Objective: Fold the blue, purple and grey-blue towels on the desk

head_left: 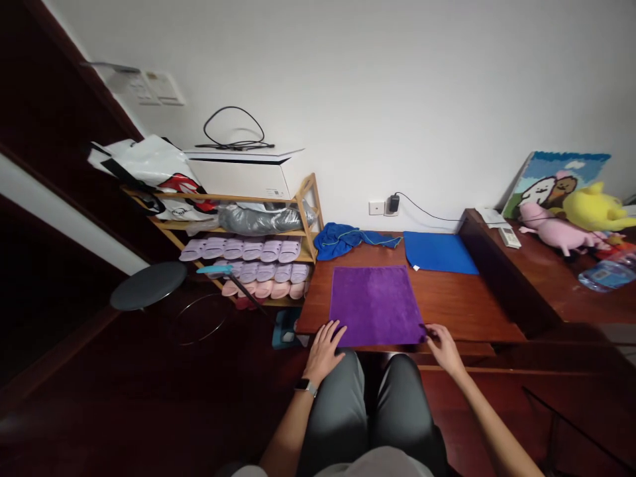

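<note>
A purple cloth (375,305) lies spread flat on the brown wooden table (457,305), its near edge along the table's front edge. At the cloth's near left corner rests my left hand (325,348), fingers apart, holding nothing. My right hand (444,348) is at the near right corner, its thumb and fingertips closed on the cloth's corner. Behind the purple cloth, a crumpled blue cloth (340,240) lies at the back left, and a flat blue cloth (440,252) at the back right.
Left of the table stands a wooden rack (304,205) with slippers, a white box (238,177) and bags. A round stool (148,286) is farther left. On the raised surface at right are plush toys (556,228), a painting and a plastic bottle (606,273).
</note>
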`<action>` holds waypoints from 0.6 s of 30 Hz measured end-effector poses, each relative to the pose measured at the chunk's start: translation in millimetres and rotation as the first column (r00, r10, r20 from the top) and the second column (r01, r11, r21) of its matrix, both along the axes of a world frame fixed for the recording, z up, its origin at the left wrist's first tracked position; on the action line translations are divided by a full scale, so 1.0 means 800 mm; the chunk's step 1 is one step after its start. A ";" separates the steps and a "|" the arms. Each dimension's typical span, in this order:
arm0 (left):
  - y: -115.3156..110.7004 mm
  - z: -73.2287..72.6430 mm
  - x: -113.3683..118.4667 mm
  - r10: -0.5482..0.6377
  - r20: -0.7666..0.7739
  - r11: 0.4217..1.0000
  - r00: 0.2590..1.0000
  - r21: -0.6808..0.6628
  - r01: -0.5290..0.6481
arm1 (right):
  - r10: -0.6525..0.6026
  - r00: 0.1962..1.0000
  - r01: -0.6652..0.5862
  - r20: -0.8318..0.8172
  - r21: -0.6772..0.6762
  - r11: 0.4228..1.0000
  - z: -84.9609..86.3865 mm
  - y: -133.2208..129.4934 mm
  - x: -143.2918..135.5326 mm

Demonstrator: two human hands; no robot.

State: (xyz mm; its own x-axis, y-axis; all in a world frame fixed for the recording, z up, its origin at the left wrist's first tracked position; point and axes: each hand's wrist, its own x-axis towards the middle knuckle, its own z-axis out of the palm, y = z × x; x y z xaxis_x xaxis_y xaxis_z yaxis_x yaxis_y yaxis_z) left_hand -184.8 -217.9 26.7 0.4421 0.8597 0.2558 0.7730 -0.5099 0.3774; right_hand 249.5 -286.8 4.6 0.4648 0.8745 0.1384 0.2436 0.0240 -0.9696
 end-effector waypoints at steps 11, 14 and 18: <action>0.000 0.020 -0.002 -0.025 0.097 0.999 0.995 0.040 0.021 | 0.229 0.611 -0.190 0.758 -0.140 0.972 0.005 -0.013 -0.036; -0.009 0.044 -0.010 -0.001 0.158 0.999 0.987 0.050 -0.007 | 0.165 0.644 -0.177 0.747 -0.065 0.982 0.024 -0.021 -0.027; -0.013 0.093 -0.009 0.003 0.300 0.999 0.954 0.045 -0.017 | 0.112 0.710 -0.158 0.695 0.002 0.987 0.082 -0.036 -0.011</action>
State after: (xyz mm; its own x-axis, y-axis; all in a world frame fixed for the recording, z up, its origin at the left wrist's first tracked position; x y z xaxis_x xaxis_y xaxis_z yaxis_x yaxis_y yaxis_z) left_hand -192.1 -227.9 101.3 0.3302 0.8476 0.4153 0.6333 -0.5252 0.5684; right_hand 240.6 -315.8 69.9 0.0970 0.9001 0.4247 0.8347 0.1588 -0.5273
